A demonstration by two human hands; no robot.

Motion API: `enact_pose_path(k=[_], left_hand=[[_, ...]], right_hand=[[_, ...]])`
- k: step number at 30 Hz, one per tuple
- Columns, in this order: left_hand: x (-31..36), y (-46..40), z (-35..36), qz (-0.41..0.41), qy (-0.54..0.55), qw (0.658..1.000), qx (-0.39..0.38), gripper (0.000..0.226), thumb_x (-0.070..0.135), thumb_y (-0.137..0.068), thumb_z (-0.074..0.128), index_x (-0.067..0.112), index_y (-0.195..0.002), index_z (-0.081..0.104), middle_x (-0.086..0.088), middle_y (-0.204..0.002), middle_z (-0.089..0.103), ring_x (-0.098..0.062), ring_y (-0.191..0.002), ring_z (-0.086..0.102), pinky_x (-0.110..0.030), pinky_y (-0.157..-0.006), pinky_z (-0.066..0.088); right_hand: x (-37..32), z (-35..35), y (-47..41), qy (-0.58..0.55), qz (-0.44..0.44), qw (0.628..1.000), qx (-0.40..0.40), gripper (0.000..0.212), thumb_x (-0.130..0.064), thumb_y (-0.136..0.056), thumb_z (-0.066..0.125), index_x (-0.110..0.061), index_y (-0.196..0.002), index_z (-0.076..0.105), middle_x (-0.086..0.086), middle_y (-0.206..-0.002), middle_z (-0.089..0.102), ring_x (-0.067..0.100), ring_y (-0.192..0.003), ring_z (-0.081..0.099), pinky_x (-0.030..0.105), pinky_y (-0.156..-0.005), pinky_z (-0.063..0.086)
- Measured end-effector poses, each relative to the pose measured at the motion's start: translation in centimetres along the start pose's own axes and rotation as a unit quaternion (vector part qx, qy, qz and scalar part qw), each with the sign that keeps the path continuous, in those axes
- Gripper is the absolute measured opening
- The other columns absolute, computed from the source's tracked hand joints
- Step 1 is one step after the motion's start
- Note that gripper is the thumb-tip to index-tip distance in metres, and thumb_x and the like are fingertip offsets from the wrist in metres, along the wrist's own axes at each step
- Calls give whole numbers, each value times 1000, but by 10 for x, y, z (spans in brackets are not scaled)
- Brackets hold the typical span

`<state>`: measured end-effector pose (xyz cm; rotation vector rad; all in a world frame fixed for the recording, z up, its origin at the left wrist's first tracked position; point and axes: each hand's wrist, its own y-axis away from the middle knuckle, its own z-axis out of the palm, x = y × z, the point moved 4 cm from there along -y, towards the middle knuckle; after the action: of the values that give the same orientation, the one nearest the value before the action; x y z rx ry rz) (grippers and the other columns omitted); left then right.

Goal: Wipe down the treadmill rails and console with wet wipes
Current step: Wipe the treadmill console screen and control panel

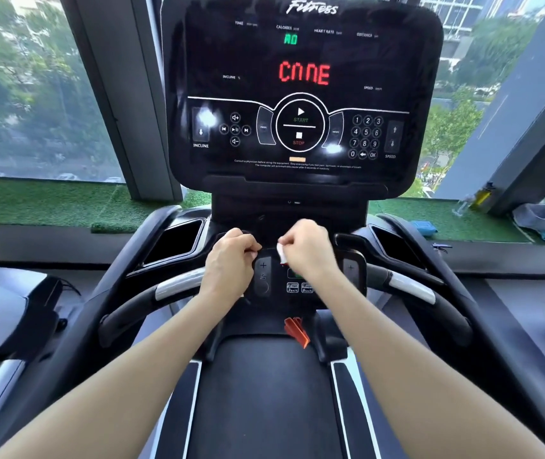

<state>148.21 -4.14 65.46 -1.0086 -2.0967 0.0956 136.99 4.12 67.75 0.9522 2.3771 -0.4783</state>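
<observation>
Location: a gym. Evidence: a treadmill (264, 392) with lit console (301, 94), neighbouring exercise machines on both sides, and large windows (32, 87) overlooking trees and buildings.

My right hand (304, 248) hides most of the wipe (281, 252); my left hand's (231, 256) grip is unclear. Console (301, 91) fine print blurs; both rails (178, 283) run off frame.

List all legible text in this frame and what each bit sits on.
"Fitness": top of console
"TIME", "CALORIES", "HEART RATE", "DISTANCE", "INCLINE", "SPEED": console labels
"CNNE": red display
"START", "STOP": round centre button
"0" to "9", "OK": keypad
"3 km/h": lower panel key
Green digits, "PROG"-like side keys, the safety notice: too blurred or small to read.
</observation>
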Motion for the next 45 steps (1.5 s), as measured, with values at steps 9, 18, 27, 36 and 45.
enact_pose_path(k=[9,18,27,36,45], left_hand=[[-4,-1,3,4,5,1000,1,15,-3,-83,61,7,-85,73,4,-82,55,-22,-80,57,-26,-69,37],[-9,0,4,-47,32,998,-11,15,3,-86,61,11,-93,72,8,-86,53,-14,-80,54,-22,-72,37],[-39,36,-5,-168,119,978,-14,32,2,-88,51,25,-104,66,4,-105,59,-11,-91,58,-21,-79,42],[-7,27,6,-105,88,990,20,33,-2,-88,51,14,-116,60,1,-115,50,-21,-107,53,-35,-92,46],[-2,32,16,-89,70,993,38,37,-4,-87,52,14,-119,59,5,-114,46,-24,-109,51,-34,-93,43]], right_hand=[[51,-48,5,21,54,998,3,19,-7,-85,59,-6,-95,75,12,-105,70,28,-103,62,27,-86,45],[-1,3,1,-2,-7,1000,-21,19,-9,-89,59,-7,-100,73,11,-108,69,26,-105,62,28,-91,46],[-41,46,22,136,-206,968,-40,23,-7,-98,46,-1,-107,66,6,-113,53,22,-103,45,29,-77,46],[12,0,12,132,-99,986,24,27,-3,-95,42,0,-91,69,10,-109,53,27,-99,44,32,-75,41],[74,-38,24,34,49,994,97,25,2,-92,43,4,-91,68,12,-107,50,31,-102,48,30,-76,34]])
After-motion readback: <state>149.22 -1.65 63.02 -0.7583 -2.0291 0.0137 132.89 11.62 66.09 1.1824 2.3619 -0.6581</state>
